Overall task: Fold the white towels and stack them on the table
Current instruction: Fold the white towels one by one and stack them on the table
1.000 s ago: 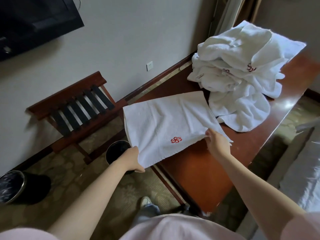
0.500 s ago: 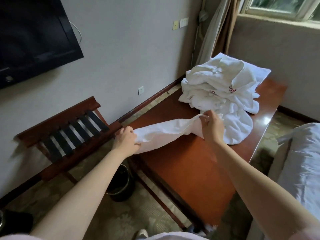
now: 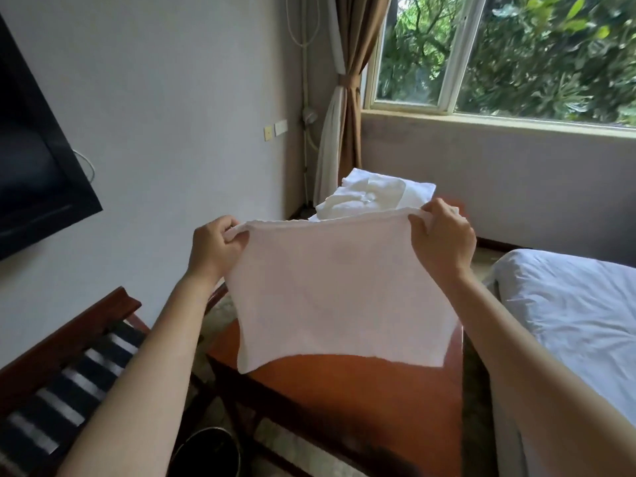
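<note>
Towel [image 3: 340, 297], white, one: held up in the air over the counter [image 3: 361, 401], spread flat and facing the wearer. Top edge nearly level. Lower edge hangs free above the near part of the reddish wood, apparently not touching it.

Hands: well apart. Left hand [image 3: 215, 249] pinches the upper left corner, fingers curled round the hem. Right hand [image 3: 442, 239] pinches the upper right corner in the same way. The top edge sags slightly between them.

Pile [image 3: 371, 196] of loose white towels: on the far end of the counter, partly hidden behind the held towel. It is unfolded, so most of the task appears to lie ahead. No folded stack is in view.

Surroundings: bed [image 3: 578, 304] just right of the counter; slatted luggage rack [image 3: 69, 366] to the left; dark bin [image 3: 206, 452] on the floor below.

Step in hand, as judged: squaring the towel before the first fold.

Handling notes:
- Draw the top edge taut so the sides hang straight.
- Bring corner to corner rather than bunching the cloth.
- Check that the lower corners meet before laying it down.
- Lay it on the bare near part of the counter, apart from the pile, leaving room for a stack.
- The cloth looks limp and is likely to slip askew if one grip slackens.
</note>
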### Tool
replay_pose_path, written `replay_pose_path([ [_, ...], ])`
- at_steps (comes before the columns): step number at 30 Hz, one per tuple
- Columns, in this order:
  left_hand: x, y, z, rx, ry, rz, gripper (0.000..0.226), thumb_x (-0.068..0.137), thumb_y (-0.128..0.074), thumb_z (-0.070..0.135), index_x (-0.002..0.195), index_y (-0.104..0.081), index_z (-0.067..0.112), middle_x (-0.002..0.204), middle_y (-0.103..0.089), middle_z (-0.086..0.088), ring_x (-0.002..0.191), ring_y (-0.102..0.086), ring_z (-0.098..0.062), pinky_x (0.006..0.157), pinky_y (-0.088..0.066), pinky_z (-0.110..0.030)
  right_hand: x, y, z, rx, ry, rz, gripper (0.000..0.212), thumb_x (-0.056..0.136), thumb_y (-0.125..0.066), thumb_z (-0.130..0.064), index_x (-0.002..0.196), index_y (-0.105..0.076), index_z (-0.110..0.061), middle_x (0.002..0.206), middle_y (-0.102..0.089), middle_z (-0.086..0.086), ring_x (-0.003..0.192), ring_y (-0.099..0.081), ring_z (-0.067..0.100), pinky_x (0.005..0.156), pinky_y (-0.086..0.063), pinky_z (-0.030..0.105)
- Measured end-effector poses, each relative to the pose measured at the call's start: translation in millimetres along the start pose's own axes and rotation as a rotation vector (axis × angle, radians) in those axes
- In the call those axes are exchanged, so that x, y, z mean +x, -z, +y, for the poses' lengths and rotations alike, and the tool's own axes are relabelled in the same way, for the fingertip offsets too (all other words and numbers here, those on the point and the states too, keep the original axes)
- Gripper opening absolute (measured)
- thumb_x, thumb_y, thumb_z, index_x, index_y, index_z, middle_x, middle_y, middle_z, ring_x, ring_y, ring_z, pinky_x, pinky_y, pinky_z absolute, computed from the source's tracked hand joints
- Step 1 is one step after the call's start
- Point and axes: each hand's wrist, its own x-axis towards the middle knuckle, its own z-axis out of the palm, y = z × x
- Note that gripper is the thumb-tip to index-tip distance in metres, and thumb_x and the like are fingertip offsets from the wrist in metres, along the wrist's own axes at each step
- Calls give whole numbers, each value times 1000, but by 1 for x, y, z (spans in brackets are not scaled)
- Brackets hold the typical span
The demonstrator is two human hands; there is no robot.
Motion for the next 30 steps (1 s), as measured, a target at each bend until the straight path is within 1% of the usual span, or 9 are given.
replay_pose_path([
  [3, 24, -6, 1, 80, 9, -128, 39, 78, -50, 34, 53, -23, 19, 50, -27, 2, 52, -27, -17, 51, -21, -31, 3, 8, 3, -100, 14, -17, 17, 88, -61, -25, 84, -60, -9, 81, -65, 12, 72, -60, 37, 59, -30, 31],
  [8, 47, -66, -23, 477, 115, -450, 32, 83, -49, 18, 54, -36, 15, 60, -45, -4, 64, -44, -27, 56, -29, -28, -19, -25, 49, -245, -106, -373, 23, 92, -55, -30, 84, -61, -9, 81, -62, 9, 82, -58, 33, 61, -29, 32],
  [12, 49, -129, -47, 732, 93, -668, 17, 88, -48, 19, 75, -58, 22, 92, -63, -6, 94, -58, -29, 72, -44, -31, -40, -67, 92, -89, -321, -605, 23, 86, -68, -31, 80, -66, -9, 70, -56, -1, 75, -57, 25, 60, -45, 34],
  [15, 56, -165, -67, 807, 50, -705, 18, 94, -43, 21, 103, -59, 21, 107, -63, -9, 101, -59, -31, 80, -46, -34, -42, -95, 121, -32, -424, -796, 15, 77, -72, -23, 69, -64, -14, 63, -57, -3, 58, -59, 20, 59, -51, 33],
  [18, 69, -196, -79, 897, -27, -731, 19, 96, -41, 19, 100, -59, 20, 108, -63, -8, 102, -57, -29, 80, -39, -32, -40, -123, 147, -149, -371, -954, 28, 75, -68, -13, 55, -49, -19, 61, -47, -7, 61, -53, 22, 47, -40, 25],
  [21, 84, -222, -85, 1017, -104, -715, 24, 95, -43, 17, 106, -63, 21, 111, -62, -7, 109, -52, -27, 85, -38, -33, -36, -143, 165, -258, -356, -945, 30, 84, -61, -19, 62, -42, -26, 71, -51, -6, 73, -51, 24, 52, -36, 27],
  [24, 101, -240, -89, 1057, -156, -651, 27, 94, -45, 16, 110, -66, 19, 117, -57, -6, 117, -43, -27, 90, -36, -36, -28, -152, 170, -281, -339, -814, 25, 88, -57, -23, 70, -42, -32, 78, -46, -9, 69, -42, 22, 48, -22, 24],
  [28, 89, -239, -104, 1019, -251, -663, 15, 89, -49, 14, 94, -63, 16, 101, -62, -5, 103, -47, -26, 82, -37, -38, -40, -149, 169, -313, -315, -798, 34, 83, -64, -30, 62, -38, -29, 66, -41, -10, 65, -41, 23, 46, -18, 25],
  [30, 66, -231, -119, 1023, -292, -731, 5, 86, -53, 15, 89, -55, 17, 94, -62, -3, 99, -49, -25, 78, -37, -37, -58, -146, 166, -369, -315, -852, 27, 84, -65, -31, 67, -45, -25, 64, -41, -9, 67, -46, 23, 47, -21, 26],
])
